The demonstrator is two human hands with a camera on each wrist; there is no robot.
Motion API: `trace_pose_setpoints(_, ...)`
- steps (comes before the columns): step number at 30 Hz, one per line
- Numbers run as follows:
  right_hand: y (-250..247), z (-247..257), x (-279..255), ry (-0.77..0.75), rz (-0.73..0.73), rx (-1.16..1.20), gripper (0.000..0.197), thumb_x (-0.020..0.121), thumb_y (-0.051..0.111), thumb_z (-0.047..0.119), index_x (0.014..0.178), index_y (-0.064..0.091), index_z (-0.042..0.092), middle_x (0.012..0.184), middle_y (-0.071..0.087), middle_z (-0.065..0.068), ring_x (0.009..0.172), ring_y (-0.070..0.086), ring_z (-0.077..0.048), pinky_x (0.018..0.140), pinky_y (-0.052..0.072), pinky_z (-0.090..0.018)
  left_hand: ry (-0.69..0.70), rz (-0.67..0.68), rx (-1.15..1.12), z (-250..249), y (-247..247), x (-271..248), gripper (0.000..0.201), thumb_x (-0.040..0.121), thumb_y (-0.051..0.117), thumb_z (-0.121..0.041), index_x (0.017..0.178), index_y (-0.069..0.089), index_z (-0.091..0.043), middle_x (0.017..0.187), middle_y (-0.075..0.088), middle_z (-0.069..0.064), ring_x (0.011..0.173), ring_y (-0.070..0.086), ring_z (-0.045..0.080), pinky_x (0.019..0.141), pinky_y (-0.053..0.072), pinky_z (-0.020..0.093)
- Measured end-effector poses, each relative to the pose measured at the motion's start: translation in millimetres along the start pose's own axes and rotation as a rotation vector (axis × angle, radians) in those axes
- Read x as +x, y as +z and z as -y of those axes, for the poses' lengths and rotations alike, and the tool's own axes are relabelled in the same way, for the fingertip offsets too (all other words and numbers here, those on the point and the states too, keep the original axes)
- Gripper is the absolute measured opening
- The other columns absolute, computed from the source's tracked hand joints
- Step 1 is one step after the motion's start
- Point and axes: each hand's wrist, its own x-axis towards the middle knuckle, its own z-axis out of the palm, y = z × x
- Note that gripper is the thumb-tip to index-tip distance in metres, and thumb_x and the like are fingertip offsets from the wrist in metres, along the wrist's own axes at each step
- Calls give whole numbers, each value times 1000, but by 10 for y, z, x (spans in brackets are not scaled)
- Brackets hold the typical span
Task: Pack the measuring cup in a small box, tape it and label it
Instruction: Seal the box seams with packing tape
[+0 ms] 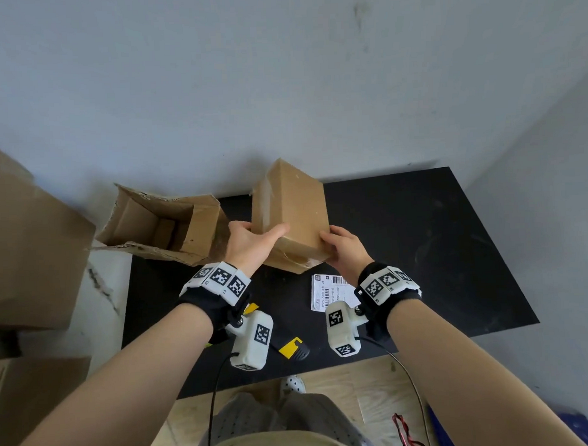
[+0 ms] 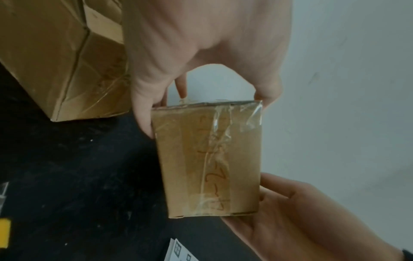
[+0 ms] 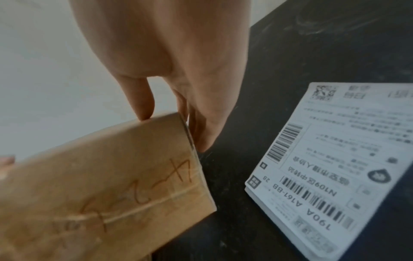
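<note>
A small closed cardboard box (image 1: 290, 213) is held tilted above the black table (image 1: 420, 238). Clear tape runs along its seams, and its underside (image 2: 210, 159) carries red handwriting (image 3: 138, 196). My left hand (image 1: 253, 244) grips the box's left end, thumb on one side and fingers on the other (image 2: 145, 113). My right hand (image 1: 345, 251) holds the right end, its fingertips (image 3: 201, 134) curled over the edge. A stack of white shipping labels (image 1: 330, 291) lies on the table under my right wrist (image 3: 335, 167). The measuring cup is not visible.
A larger torn, open cardboard box (image 1: 159, 224) lies on its side at the table's back left. Big cartons (image 1: 26, 245) stand left of the table. A yellow and black tool (image 1: 292, 348) rests near the front edge. A grey wall is behind.
</note>
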Motion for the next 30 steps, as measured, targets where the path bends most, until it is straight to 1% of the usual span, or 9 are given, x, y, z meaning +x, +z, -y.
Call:
trace_pose_setpoints(3, -82, 63, -21, 13, 52, 95, 39, 93, 47, 3, 132, 49, 8, 124, 57, -13, 105, 58, -25, 77, 52, -32, 29, 57, -105, 77, 26, 14, 57, 71, 73, -44, 114, 41, -26, 111, 53, 1, 99, 54, 16, 91, 48, 39)
trace_pose_setpoints(6, -178, 108, -29, -9, 89, 89, 45, 90, 42, -5, 133, 48, 9, 126, 57, -15, 112, 57, -29, 84, 51, -34, 47, 112, -148, 141, 35, 19, 39, 82, 64, -37, 117, 53, -25, 110, 56, -4, 103, 53, 14, 93, 43, 37)
trace_pose_setpoints(8, -209, 118, -48, -21, 109, 64, 48, 89, 40, -8, 133, 49, 9, 125, 58, -15, 112, 57, -29, 85, 51, -33, 33, 122, -169, 192, 34, 12, 38, 87, 60, -31, 124, 56, -22, 110, 58, -6, 108, 52, 14, 100, 40, 36)
trace_pose_setpoints(11, -203, 97, -49, -41, 129, 44, 48, 89, 40, -11, 132, 49, 8, 124, 58, -16, 108, 58, -27, 81, 51, -30, 37, 132, -172, 270, 12, 5, 42, 90, 58, -24, 131, 53, -19, 113, 59, -7, 111, 52, 12, 107, 38, 40)
trace_pose_setpoints(15, -129, 77, -43, -64, 137, -20, 46, 89, 42, -13, 129, 51, 9, 119, 60, -13, 104, 60, -23, 82, 52, -28, 64, 135, -191, 367, -36, -4, 40, 92, 55, -15, 131, 52, -24, 121, 59, 1, 117, 53, 18, 102, 42, 41)
trace_pose_setpoints(21, -62, 31, -5, -71, 145, -133, 47, 89, 45, -13, 130, 49, 10, 122, 58, -14, 110, 59, -25, 93, 50, -34, -10, 114, -306, 452, -15, -3, 31, 94, 48, -2, 121, 52, -18, 128, 55, 4, 118, 50, 21, 102, 41, 43)
trace_pose_setpoints(24, -53, 38, -1, -77, 147, -140, 47, 89, 45, -14, 130, 49, 8, 118, 59, -12, 107, 59, -23, 92, 50, -33, -23, 115, -321, 467, 2, 4, 31, 96, 44, -1, 121, 49, -18, 131, 53, 5, 117, 49, 20, 105, 38, 46)
trace_pose_setpoints(27, -30, 49, 4, -78, 137, -162, 48, 89, 45, -14, 131, 49, 7, 117, 59, -13, 108, 58, -24, 95, 49, -35, -39, 122, -317, 480, 9, 9, 34, 97, 43, -2, 126, 46, -18, 135, 50, 5, 124, 45, 22, 106, 37, 50)
trace_pose_setpoints(30, -7, 36, -2, -93, 106, -242, 48, 89, 48, -11, 132, 49, 9, 122, 59, -13, 112, 58, -26, 98, 48, -38, -6, 119, -245, 493, -2, 24, 36, 97, 44, -4, 130, 44, -18, 135, 51, 5, 125, 46, 22, 103, 40, 46)
